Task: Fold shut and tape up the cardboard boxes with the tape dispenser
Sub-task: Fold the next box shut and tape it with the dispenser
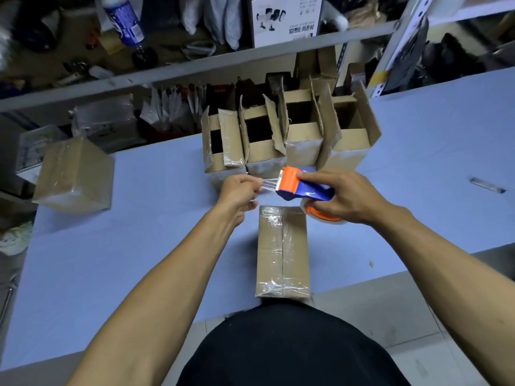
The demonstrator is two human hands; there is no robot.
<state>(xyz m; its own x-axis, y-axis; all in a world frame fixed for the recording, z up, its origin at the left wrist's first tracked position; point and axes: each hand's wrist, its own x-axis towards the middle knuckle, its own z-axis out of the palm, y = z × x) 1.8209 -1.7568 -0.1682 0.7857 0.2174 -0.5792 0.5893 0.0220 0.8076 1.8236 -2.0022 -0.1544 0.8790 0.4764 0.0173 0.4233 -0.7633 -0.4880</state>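
A closed cardboard box (282, 252) lies on the blue table right in front of me, clear tape running along its top seam and across both ends. Above its far end my right hand (345, 195) is shut on the orange-and-blue tape dispenser (302, 186). My left hand (239, 190) pinches the free end of the clear tape (269, 183), stretched a short way out from the dispenser's orange head. Behind the hands stands a row of several open boxes (289, 135) with flaps up.
A taped box (75, 175) sits at the table's left edge. A small flat metal piece (487, 185) lies on the table at right. Shelving with clutter, bags and a bottle (125, 23) runs behind the table (139, 246). Its near edge is at my waist.
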